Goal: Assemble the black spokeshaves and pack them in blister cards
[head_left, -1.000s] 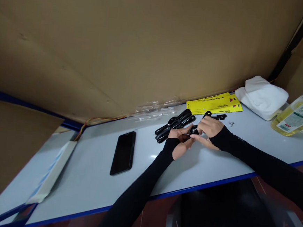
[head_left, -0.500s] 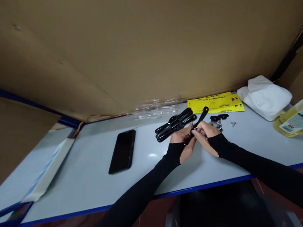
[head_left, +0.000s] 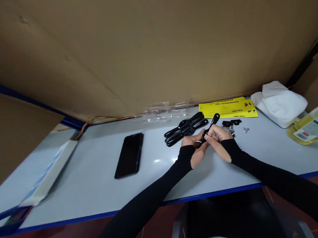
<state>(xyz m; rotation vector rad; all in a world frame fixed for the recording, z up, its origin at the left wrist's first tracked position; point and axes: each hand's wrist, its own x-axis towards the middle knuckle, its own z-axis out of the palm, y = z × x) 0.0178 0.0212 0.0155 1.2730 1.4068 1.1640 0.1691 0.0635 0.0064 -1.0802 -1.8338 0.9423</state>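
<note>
A wall of brown cardboard sheets [head_left: 159, 42] rose behind the white, blue-edged table [head_left: 93, 187] and filled most of what I could see. I took the black smartphone [head_left: 130, 155], lying flat and face up, as my landmark.

To the right of the phone my two hands met above the table top. My left hand [head_left: 194, 145] was closed around the lower end of a slim black handle piece [head_left: 213, 121], and my right hand [head_left: 218, 136] pinched the same piece from the other side, fingers curled tight on it. The piece stood tilted, its rounded end poking up and away from me above my knuckles. My hands hid its lower part, so I could not tell what the fingertips were working on there.

Between the phone and my hands, a little further back, lay a bundle of similar black handles [head_left: 185, 127], stacked side by side and just beside my left hand. Clear plastic packaging [head_left: 166, 110] sat behind them against the cardboard. Further right of the phone, past my hands, were yellow printed cards [head_left: 228, 107], a few small black parts [head_left: 230, 123] and a small metal wing nut [head_left: 246, 130]. Beyond those rested a folded white cloth [head_left: 278, 102] and, at the frame's edge, a bottle of yellow liquid [head_left: 312, 125].

Left of the phone, a long white and blue packet [head_left: 51, 173] lay along the table edge. Coloured wires [head_left: 104, 119] ran behind the phone at the foot of the cardboard.
</note>
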